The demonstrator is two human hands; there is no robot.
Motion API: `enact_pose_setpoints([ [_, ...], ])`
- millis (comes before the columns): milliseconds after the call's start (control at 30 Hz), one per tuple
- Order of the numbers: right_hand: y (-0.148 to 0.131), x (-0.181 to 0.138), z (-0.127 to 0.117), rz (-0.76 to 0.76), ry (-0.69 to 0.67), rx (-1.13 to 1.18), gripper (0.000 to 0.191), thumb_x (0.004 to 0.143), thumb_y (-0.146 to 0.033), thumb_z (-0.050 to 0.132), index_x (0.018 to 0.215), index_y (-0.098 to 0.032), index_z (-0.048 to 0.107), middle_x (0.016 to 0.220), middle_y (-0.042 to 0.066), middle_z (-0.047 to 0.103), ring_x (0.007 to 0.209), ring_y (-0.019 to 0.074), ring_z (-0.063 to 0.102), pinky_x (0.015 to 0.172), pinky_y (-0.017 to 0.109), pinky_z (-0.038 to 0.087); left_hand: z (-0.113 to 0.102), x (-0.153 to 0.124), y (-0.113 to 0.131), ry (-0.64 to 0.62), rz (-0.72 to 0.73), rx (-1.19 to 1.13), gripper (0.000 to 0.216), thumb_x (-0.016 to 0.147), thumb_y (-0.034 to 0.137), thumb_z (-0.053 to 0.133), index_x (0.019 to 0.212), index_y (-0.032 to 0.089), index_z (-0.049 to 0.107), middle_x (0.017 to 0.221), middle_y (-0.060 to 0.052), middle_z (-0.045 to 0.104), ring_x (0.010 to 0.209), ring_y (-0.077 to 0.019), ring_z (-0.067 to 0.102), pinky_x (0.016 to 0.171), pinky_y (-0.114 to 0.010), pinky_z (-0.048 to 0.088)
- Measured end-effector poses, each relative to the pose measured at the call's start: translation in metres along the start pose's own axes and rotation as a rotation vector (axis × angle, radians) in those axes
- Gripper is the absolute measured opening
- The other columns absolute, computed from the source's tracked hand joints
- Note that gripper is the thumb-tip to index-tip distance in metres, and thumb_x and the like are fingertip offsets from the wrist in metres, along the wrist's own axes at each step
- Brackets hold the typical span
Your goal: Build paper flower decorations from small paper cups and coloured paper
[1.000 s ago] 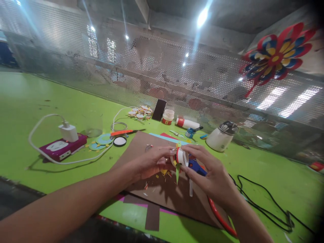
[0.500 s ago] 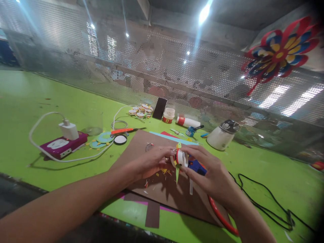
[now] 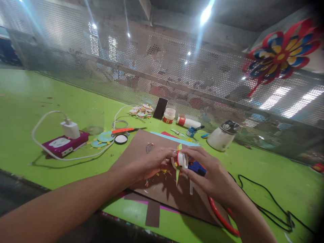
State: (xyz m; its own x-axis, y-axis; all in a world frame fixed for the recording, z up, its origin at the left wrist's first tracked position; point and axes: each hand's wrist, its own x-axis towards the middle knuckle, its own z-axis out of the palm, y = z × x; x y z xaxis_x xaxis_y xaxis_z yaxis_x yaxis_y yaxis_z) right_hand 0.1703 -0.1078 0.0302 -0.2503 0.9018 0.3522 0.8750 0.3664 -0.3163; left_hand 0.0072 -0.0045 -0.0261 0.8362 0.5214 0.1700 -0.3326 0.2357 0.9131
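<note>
Between my two hands, above a brown board (image 3: 162, 199), is a small round paper craft piece (image 3: 181, 159), white with a red band and yellow-green points. My left hand (image 3: 158, 162) pinches its left side, and my right hand (image 3: 209, 167) grips the right side with thumb and fingers. Partly behind the right hand lies a blue tool (image 3: 196, 167), possibly a glue gun; its full shape is hidden. Small paper scraps (image 3: 164, 171) are scattered on the board under my hands. A thin translucent stick (image 3: 191, 188) shows below the blue tool.
A purple power strip (image 3: 66, 143) with a white charger stands left, near an orange cutter (image 3: 123, 130). A phone (image 3: 160, 108), a white-and-red tub (image 3: 169, 115), a blue jar (image 3: 191, 131) and a white container (image 3: 221, 136) stand behind. Black cable (image 3: 265, 199) lies right.
The view has shifted very slightly. Both hands keep their hold on the paper craft piece, which has barely moved.
</note>
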Motion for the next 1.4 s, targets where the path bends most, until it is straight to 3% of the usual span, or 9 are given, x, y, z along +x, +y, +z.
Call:
enact_pose_setpoints([
  [433, 0.007, 0.001, 0.005, -0.013, 0.029, 0.001, 0.038, 0.086, -0.022, 0.062, 0.124, -0.023, 0.058, 0.127, 0.009, 0.058, 0.118, 0.0239, 0.054, 0.099, 0.043, 0.045, 0.011, -0.007, 0.017, 0.017, 0.006, 0.081, 0.017, 0.069, 0.026, 0.070, 0.082, 0.015, 0.074, 0.108, -0.012, 0.063, 0.091, -0.0214, 0.058, 0.070, -0.029, 0.046],
  [733, 0.009, -0.001, 0.005, -0.006, 0.063, 0.003, 0.040, 0.087, -0.025, 0.063, 0.127, -0.027, 0.057, 0.128, 0.007, 0.058, 0.118, 0.0234, 0.054, 0.099, 0.045, 0.045, 0.003, -0.004, 0.009, 0.000, -0.041, 0.006, 0.031, 0.082, 0.034, 0.064, 0.108, 0.018, 0.071, 0.102, -0.011, 0.066, 0.081, -0.0161, 0.058, 0.073, -0.030, 0.047],
  [967, 0.007, -0.001, 0.005, -0.024, 0.075, -0.020, 0.041, 0.088, -0.025, 0.061, 0.129, -0.026, 0.055, 0.130, 0.008, 0.057, 0.119, 0.0233, 0.054, 0.100, 0.045, 0.045, -0.002, -0.006, 0.006, -0.006, -0.047, -0.045, 0.028, 0.083, 0.033, 0.066, 0.105, 0.018, 0.072, 0.097, -0.009, 0.064, 0.084, -0.0155, 0.058, 0.077, -0.030, 0.050],
  [1267, 0.005, -0.001, 0.005, -0.062, 0.052, -0.067, 0.040, 0.090, -0.025, 0.059, 0.130, -0.025, 0.055, 0.128, 0.011, 0.057, 0.120, 0.0246, 0.052, 0.099, 0.047, 0.046, -0.003, -0.006, 0.006, -0.015, -0.081, -0.105, 0.026, 0.081, 0.029, 0.069, 0.103, 0.016, 0.074, 0.091, -0.009, 0.066, 0.078, -0.0133, 0.060, 0.069, -0.024, 0.051],
  [1400, -0.001, 0.000, 0.004, -0.078, 0.056, -0.099, 0.041, 0.091, -0.023, 0.058, 0.132, -0.026, 0.054, 0.127, 0.011, 0.057, 0.117, 0.0252, 0.053, 0.098, 0.048, 0.047, -0.005, -0.004, 0.005, -0.038, -0.072, -0.119, 0.027, 0.084, 0.027, 0.065, 0.107, 0.015, 0.072, 0.098, -0.011, 0.067, 0.082, -0.0160, 0.062, 0.073, -0.027, 0.053],
])
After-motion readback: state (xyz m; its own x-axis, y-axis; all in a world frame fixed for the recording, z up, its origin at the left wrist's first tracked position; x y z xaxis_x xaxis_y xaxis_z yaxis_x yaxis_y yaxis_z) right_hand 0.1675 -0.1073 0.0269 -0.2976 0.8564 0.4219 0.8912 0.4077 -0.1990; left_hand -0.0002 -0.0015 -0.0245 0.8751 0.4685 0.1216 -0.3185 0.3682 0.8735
